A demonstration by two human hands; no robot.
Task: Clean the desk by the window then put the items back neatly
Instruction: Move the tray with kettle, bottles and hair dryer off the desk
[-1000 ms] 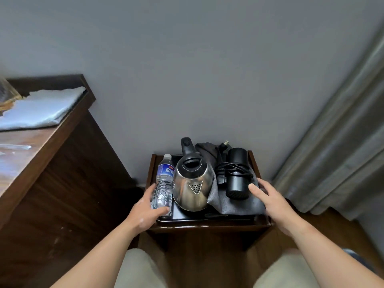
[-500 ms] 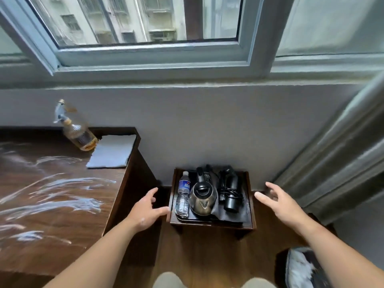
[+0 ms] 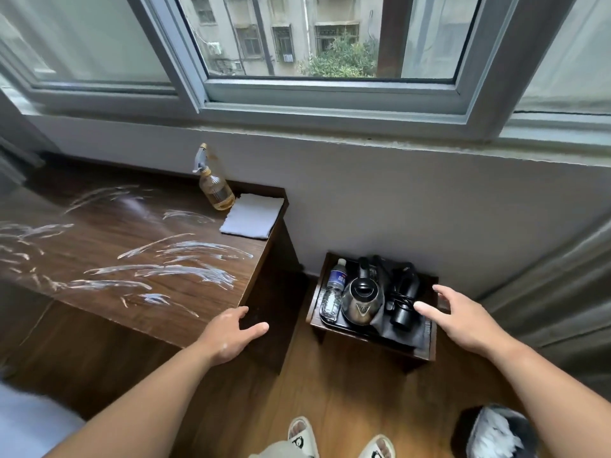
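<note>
Left hand (image 3: 228,338) fingers spread, empty, at counter (image 3: 132,259) near corner, frame centre. Right hand (image 3: 463,322) fingers spread, empty, over tray (image 3: 344,327) holding kettle (image 3: 362,300), water bottle (image 3: 334,292), centre right. Spray bottle (image 3: 216,190) just beside cloth (image 3: 253,216), counter's far corner.

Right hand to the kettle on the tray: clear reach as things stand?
Probably yes. The right hand is open and empty above the right side of the tray. The kettle stands uncovered, handle up. Only the corded black appliance lies between, and it looks low.
</note>
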